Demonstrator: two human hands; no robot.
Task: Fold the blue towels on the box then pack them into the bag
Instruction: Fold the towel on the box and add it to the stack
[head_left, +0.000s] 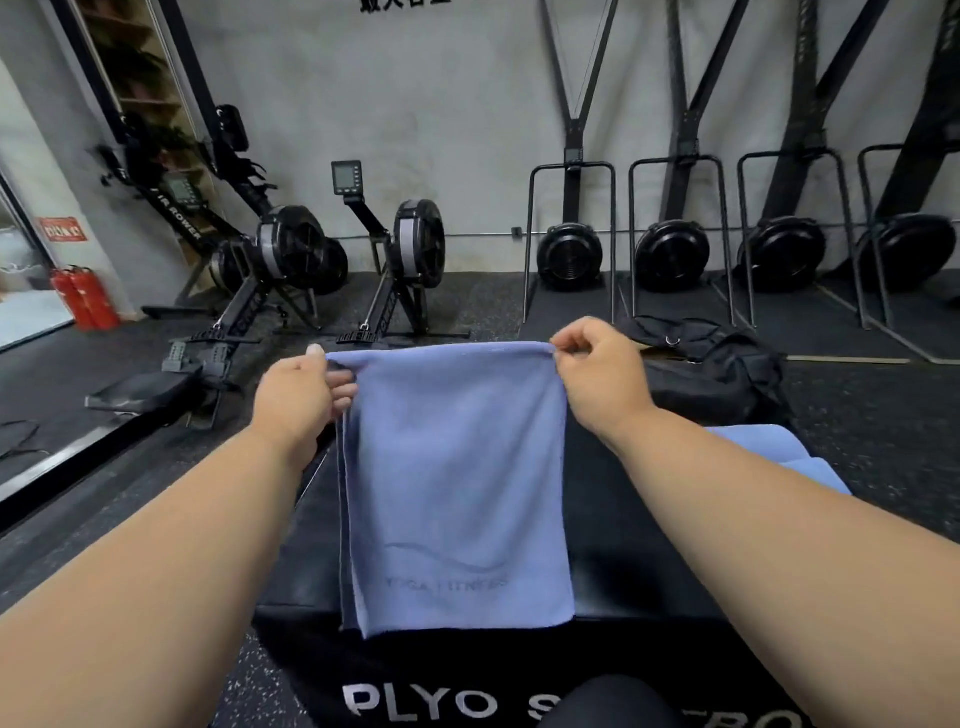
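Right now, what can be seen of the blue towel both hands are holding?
The blue towel looks like soft lavender-blue microfibre, doubled lengthwise, a second layer's edge showing along its left side. A faint wave logo with partly legible lettering sits near its lower end. The left hand and the right hand pinch its far corners, keeping the far edge taut. It lies along the black box, its near end drooping over the front edge.

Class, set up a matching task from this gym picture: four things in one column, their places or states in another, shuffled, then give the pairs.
Things:
1. held blue towel
2. black bag
3. second blue towel
4. fire extinguishers

Places or states:
A. far left, on the floor
B. on the floor beyond the box
C. pinched at its top corners by both hands
D. lying on the box, right side

Pairs: 1-C, 2-B, 3-D, 4-A
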